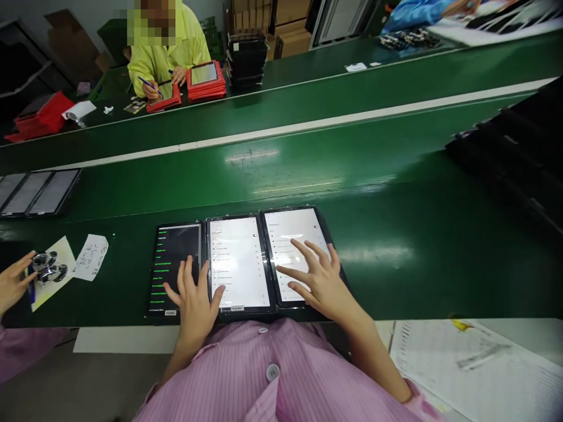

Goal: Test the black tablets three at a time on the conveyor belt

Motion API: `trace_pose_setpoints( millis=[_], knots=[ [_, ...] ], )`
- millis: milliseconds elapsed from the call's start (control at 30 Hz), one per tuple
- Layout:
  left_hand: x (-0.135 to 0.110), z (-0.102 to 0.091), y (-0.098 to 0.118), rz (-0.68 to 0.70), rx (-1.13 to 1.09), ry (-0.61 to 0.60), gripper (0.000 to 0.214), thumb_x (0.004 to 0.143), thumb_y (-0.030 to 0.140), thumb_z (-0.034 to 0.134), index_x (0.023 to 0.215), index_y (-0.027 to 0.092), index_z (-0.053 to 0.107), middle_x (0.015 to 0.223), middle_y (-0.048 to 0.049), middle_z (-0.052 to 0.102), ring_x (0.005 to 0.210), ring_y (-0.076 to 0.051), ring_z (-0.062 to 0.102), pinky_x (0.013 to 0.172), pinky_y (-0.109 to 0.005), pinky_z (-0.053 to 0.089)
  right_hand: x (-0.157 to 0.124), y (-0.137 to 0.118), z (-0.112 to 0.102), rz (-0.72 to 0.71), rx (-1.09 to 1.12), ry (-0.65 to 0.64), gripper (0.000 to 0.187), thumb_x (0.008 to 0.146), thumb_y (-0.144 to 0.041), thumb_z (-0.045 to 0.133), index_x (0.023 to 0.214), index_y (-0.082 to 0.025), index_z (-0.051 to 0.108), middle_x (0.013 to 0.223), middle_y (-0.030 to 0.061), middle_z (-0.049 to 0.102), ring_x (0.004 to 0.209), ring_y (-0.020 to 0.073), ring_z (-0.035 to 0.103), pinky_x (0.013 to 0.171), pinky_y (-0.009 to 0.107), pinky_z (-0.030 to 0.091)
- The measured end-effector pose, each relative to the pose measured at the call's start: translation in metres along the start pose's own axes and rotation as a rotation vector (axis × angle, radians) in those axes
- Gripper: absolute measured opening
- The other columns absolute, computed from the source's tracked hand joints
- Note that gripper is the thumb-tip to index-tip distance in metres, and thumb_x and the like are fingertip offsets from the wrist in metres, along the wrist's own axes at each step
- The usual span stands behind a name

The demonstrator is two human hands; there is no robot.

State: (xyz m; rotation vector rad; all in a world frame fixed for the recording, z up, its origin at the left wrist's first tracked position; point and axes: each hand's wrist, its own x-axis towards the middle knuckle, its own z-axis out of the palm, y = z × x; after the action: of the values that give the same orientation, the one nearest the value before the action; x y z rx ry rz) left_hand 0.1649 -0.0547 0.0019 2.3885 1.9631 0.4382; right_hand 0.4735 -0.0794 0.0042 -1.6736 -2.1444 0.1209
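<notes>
Three tablets lie side by side on the green bench in front of me. The left tablet (171, 252) has a black screen with green text lines. White list screens show on the middle tablet (237, 258) and the right tablet (279, 225). My left hand (193, 299), fingers spread, is over the gap between the left and middle tablets. Over the right tablet, my right hand (321, 278) has its fingers stretched out, the fingertips near the screen. Whether the fingertips touch the glass I cannot tell. Neither hand holds anything.
Another person's hand (15, 281) at left is by shiny metal pieces (48, 266) on yellow paper, beside a handwritten note (91, 257). More tablets (53, 192) lie far left; a dark stack (514, 146) stands right. Across the bench, a person in yellow (193, 35) works near red-cased tablets (206, 82).
</notes>
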Motion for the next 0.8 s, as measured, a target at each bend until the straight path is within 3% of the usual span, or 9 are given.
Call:
trace_pose_setpoints(
  millis=[100,267,367,467,633,733,800],
  knots=[
    [0.002,0.0,0.005,-0.004,0.041,-0.012,0.053,0.1,0.051,0.043,0.14,0.02,0.058,0.159,-0.0243,0.032,0.147,-0.044,0.027,0.108,-0.082,0.007,-0.014,0.018,-0.013,0.053,-0.037,0.108,0.04,0.1,-0.052,0.043,0.1,-0.038,0.081,0.15,0.0073,0.047,0.136,0.039,0.039,0.112,0.072,0.015],
    [0.004,-0.005,0.005,0.112,0.003,-0.161,0.06,0.096,0.06,0.048,0.148,0.031,0.05,0.166,-0.0204,0.016,0.15,-0.045,0.019,0.107,-0.083,0.009,-0.03,0.035,-0.033,0.084,-0.042,0.326,0.056,0.1,-0.057,0.033,0.102,-0.031,0.082,0.142,0.0133,0.053,0.128,0.0399,0.049,0.111,0.067,0.026],
    [0.003,-0.011,-0.008,0.016,-0.014,-0.099,0.071,0.095,0.065,0.043,0.156,0.03,0.036,0.167,-0.0198,0.011,0.151,-0.044,0.018,0.11,-0.08,0.008,-0.028,0.022,-0.032,0.164,-0.029,0.449,0.042,0.099,-0.059,0.039,0.123,-0.046,0.071,0.14,0.0073,0.057,0.13,0.038,0.049,0.114,0.065,0.022],
    [-0.001,-0.017,-0.033,-0.188,0.004,0.034,0.065,0.102,0.054,0.033,0.158,0.021,0.032,0.163,-0.0229,0.024,0.148,-0.042,0.027,0.112,-0.078,0.007,-0.023,0.011,-0.023,0.132,-0.032,0.529,0.04,0.1,-0.057,0.038,0.138,-0.06,0.051,0.142,0.0013,0.057,0.129,0.0348,0.051,0.113,0.064,0.024],
    [-0.015,-0.023,-0.075,-0.364,0.06,0.142,0.056,0.102,0.049,0.037,0.144,0.016,0.05,0.142,-0.0237,0.051,0.131,-0.041,0.048,0.113,-0.073,0.019,-0.008,0.001,-0.003,-0.069,-0.008,0.489,0.045,0.102,-0.053,0.037,0.142,-0.047,0.054,0.14,0.0068,0.056,0.121,0.0353,0.054,0.111,0.064,0.027],
    [-0.022,-0.023,-0.089,-0.319,0.029,0.187,0.056,0.102,0.049,0.037,0.142,0.013,0.052,0.13,-0.0215,0.057,0.124,-0.036,0.052,0.109,-0.06,0.034,0.007,-0.02,0.009,-0.149,0.044,0.301,0.05,0.102,-0.055,0.033,0.131,-0.035,0.068,0.145,0.0109,0.05,0.125,0.0362,0.05,0.112,0.066,0.024],
    [-0.025,-0.022,-0.093,-0.269,-0.018,0.213,0.056,0.102,0.048,0.037,0.143,0.012,0.05,0.129,-0.0207,0.058,0.122,-0.033,0.053,0.106,-0.053,0.039,0.017,-0.04,0.018,-0.17,0.065,0.167,0.055,0.101,-0.059,0.029,0.126,-0.034,0.071,0.149,0.0116,0.045,0.131,0.0368,0.043,0.113,0.068,0.019]
  ],
)
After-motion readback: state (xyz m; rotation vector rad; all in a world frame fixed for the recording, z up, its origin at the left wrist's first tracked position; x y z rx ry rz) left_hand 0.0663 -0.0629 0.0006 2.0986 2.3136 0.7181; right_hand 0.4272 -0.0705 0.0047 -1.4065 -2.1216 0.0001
